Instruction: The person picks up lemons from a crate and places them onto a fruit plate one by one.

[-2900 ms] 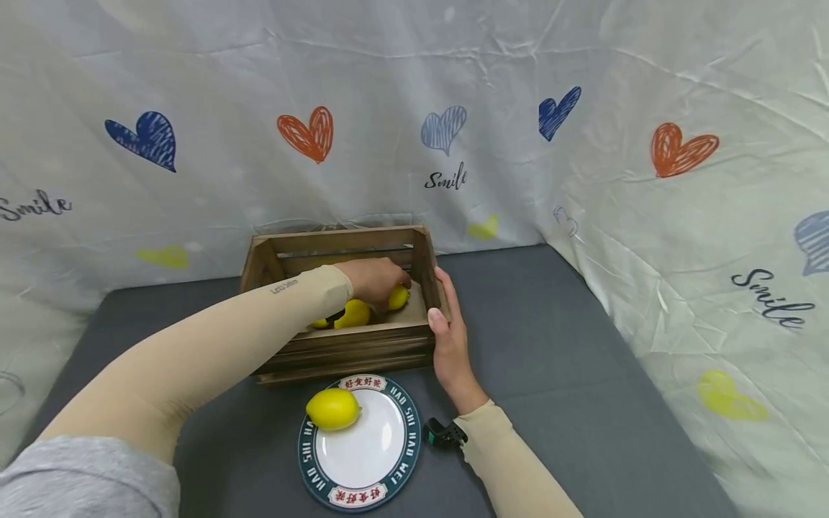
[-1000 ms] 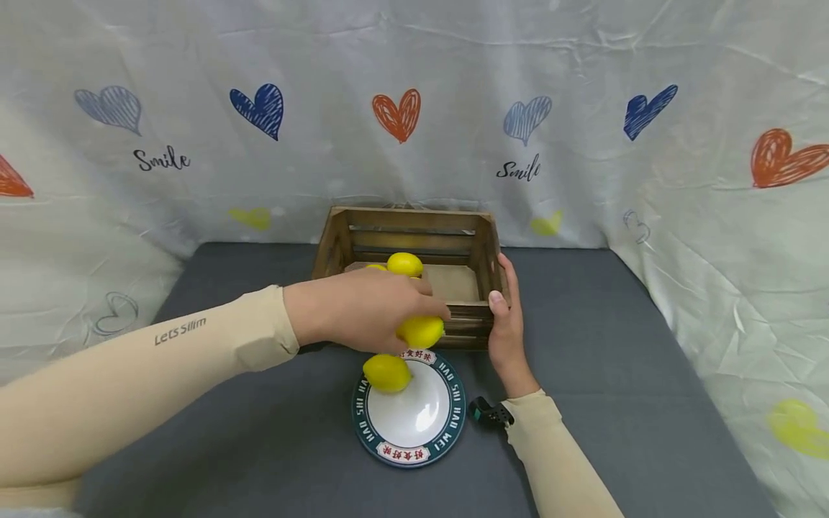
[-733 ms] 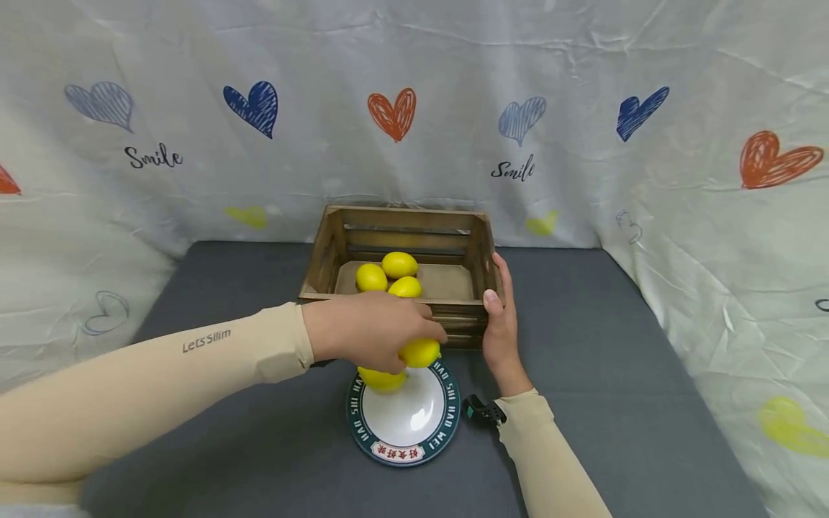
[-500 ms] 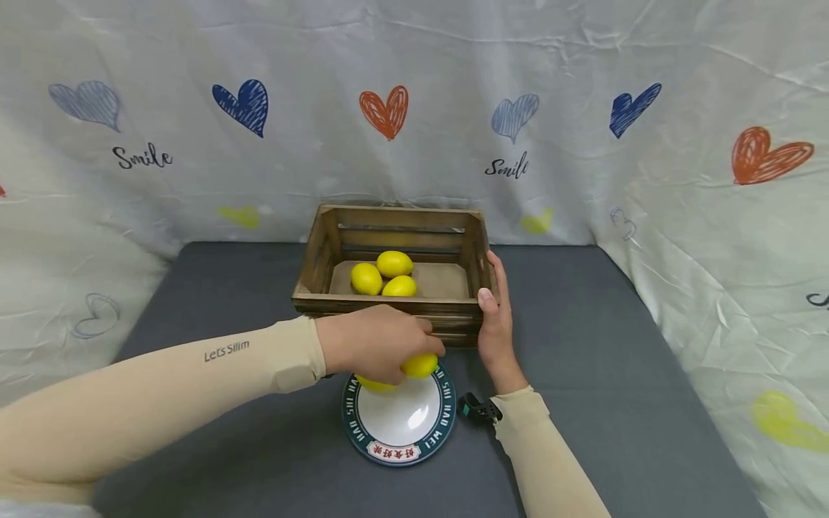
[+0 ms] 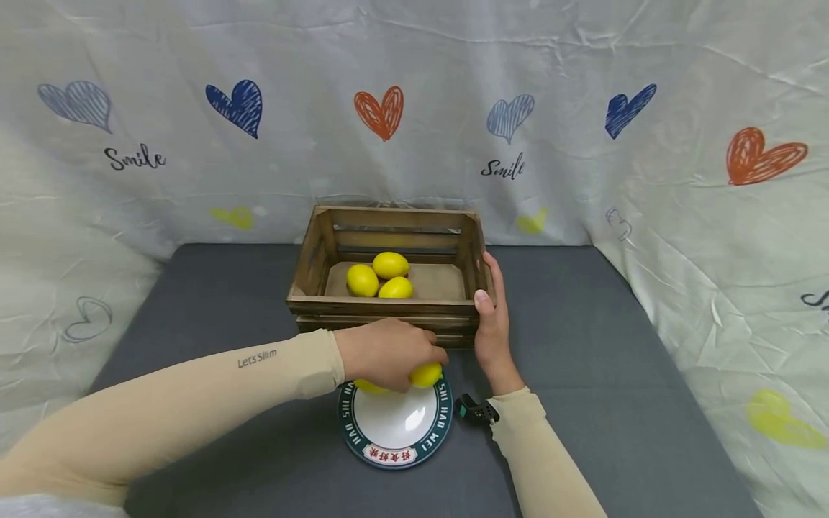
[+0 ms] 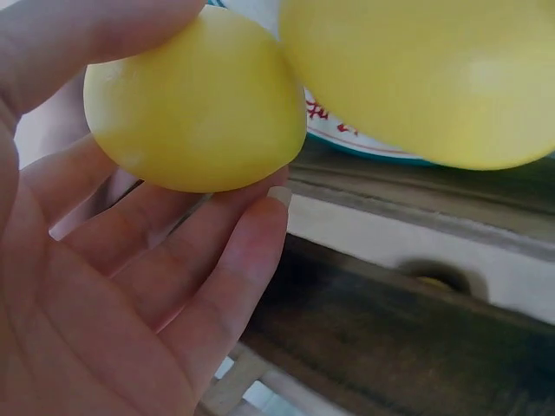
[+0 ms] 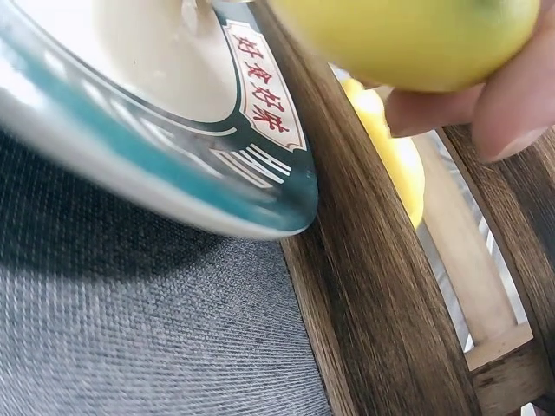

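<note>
My left hand (image 5: 391, 354) pinches a lemon (image 5: 426, 375) between thumb and fingers, low over the far part of the plate (image 5: 388, 424). In the left wrist view the thumb lies on one side of this lemon (image 6: 199, 104), fingers on the other. Whether it touches the plate, I cannot tell. Another lemon (image 5: 370, 387) lies on the plate, partly hidden behind the left hand. My right hand (image 5: 495, 338) holds the right end of the wooden crate (image 5: 388, 309), thumb at the front corner and fingers along the outer side. Three lemons (image 5: 391, 265) are inside the crate.
The plate is white with a green lettered rim and stands just in front of the crate on a dark grey tabletop (image 5: 615, 403). A pale curtain (image 5: 440, 65) printed with hearts hangs behind and to the right. A black watch-like band (image 5: 476, 410) is on my right wrist.
My left hand has come out of the crate with a lemon and moved down toward me over the plate. The right hand keeps its hold on the crate. The head view has shifted.
</note>
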### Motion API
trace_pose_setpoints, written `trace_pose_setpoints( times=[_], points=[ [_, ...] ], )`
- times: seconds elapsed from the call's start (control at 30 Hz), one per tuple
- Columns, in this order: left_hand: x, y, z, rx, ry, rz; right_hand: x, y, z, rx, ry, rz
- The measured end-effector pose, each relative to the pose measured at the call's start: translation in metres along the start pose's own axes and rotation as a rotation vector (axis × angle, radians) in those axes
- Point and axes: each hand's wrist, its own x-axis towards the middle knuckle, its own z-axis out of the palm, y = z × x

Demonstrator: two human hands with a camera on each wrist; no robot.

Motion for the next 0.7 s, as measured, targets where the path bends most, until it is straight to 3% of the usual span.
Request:
trace_pose_setpoints(
  times=[0.37,0.7],
  points=[
    [0.008,-0.003,0.019,0.036,-0.015,-0.023,0.000,0.000,0.001,0.023,0.006,-0.005],
    [0.005,0.000,0.025,0.089,0.007,-0.031,0.000,0.000,0.000,0.017,0.005,-0.002]
  ],
)
